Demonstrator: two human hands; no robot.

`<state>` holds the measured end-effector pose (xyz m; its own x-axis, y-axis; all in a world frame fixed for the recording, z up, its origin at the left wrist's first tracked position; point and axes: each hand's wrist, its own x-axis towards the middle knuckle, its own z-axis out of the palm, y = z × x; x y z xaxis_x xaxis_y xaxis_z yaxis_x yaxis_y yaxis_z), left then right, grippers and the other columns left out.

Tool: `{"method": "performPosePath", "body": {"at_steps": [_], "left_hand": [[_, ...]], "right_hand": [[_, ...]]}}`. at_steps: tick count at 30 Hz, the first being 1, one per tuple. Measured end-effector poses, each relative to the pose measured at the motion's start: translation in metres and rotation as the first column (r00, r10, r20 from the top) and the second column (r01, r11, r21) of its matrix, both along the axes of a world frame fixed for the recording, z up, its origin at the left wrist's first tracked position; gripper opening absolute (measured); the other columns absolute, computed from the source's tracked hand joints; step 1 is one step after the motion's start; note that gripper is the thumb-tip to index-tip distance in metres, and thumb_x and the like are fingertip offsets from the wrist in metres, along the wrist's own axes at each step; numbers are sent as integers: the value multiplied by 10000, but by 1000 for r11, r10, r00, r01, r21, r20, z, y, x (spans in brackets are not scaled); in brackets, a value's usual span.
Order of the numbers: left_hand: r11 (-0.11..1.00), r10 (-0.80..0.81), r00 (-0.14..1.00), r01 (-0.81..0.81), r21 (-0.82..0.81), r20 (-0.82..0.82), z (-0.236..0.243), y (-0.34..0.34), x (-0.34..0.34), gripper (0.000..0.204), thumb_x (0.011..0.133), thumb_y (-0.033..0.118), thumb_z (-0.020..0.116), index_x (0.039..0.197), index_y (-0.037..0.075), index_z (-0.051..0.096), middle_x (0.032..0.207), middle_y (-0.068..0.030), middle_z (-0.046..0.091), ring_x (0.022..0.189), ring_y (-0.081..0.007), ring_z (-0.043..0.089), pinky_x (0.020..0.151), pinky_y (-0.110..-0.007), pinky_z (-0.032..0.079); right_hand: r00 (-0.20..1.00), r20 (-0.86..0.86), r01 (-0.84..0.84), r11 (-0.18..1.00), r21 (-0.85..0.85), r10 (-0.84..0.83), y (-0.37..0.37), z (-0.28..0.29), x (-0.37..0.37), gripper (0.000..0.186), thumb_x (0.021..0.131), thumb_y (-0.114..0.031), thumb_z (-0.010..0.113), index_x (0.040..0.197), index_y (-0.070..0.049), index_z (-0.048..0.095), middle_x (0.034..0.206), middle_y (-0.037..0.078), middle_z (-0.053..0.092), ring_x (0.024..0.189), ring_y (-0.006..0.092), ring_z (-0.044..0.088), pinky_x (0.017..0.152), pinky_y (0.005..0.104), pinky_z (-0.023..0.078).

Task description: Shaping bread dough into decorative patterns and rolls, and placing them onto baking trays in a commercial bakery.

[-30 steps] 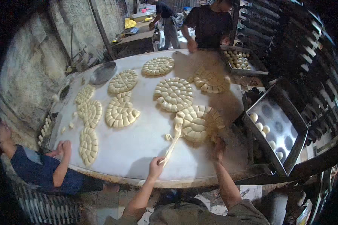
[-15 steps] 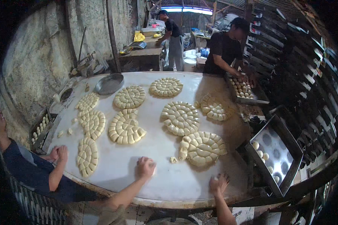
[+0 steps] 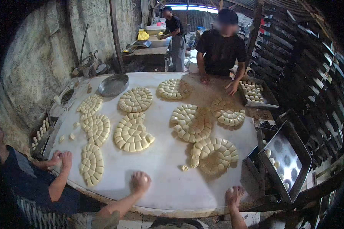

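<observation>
My left hand (image 3: 141,182) is curled over a small pale dough ball (image 3: 145,178), part of which shows between the fingers, on the floured white tabletop (image 3: 172,191). My right hand (image 3: 236,196), near the table's front right edge, is closed on another dough ball (image 3: 231,190) showing by its thumb side. Ahead lie flat dough rounds cut into many pieces; the nearest round (image 3: 215,155) is ahead of my right hand, and a long cut dough piece (image 3: 91,165) is to the left. A small dough scrap (image 3: 184,168) sits between my hands and that nearest round.
A tilted metal tray (image 3: 283,160) with several dough balls stands at the right. Another tray of balls (image 3: 256,92) is at the far right, beside a co-worker (image 3: 221,49). A second person's hands (image 3: 62,157) are at the left edge. A round pan (image 3: 113,85) sits far left.
My left hand has shifted slightly left and nearer. My right hand, spread before, has moved right and now curls with a ball showing. The far-right co-worker has straightened, hands away from the tray.
</observation>
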<state>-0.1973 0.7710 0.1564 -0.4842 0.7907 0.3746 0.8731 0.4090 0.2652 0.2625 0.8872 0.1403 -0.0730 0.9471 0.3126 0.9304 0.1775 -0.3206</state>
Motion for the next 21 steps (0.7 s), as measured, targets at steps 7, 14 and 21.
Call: {"method": "performPosePath", "body": {"at_steps": [7, 14, 21], "left_hand": [[988, 1, 924, -59, 139, 383, -42, 91, 25, 214, 728, 268, 672, 664, 73, 611, 650, -102, 608, 689, -306, 578, 656, -405, 440], [967, -238, 933, 201, 159, 270, -10, -45, 37, 208, 709, 229, 712, 688, 59, 595, 822, -128, 590, 706, -283, 584, 628, -394, 481], [975, 221, 897, -212, -66, 382, -7, 67, -30, 94, 691, 151, 597, 724, 64, 613, 778, -150, 591, 838, -328, 551, 770, -412, 440]], "right_hand": [[987, -50, 155, 988, -17, -155, 57, 20, -68, 163, 761, -183, 540, 879, -77, 579, 964, 129, 530, 1020, 307, 464, 875, 448, 371], [989, -52, -145, 975, -170, 138, -3, 22, -32, 101, 728, -124, 545, 775, -42, 581, 928, 165, 557, 938, 338, 476, 842, 442, 368], [937, -147, 297, 944, -143, -317, 74, 24, -45, 207, 804, -216, 553, 904, -37, 584, 1013, 132, 542, 1010, 333, 463, 894, 440, 378]]}}
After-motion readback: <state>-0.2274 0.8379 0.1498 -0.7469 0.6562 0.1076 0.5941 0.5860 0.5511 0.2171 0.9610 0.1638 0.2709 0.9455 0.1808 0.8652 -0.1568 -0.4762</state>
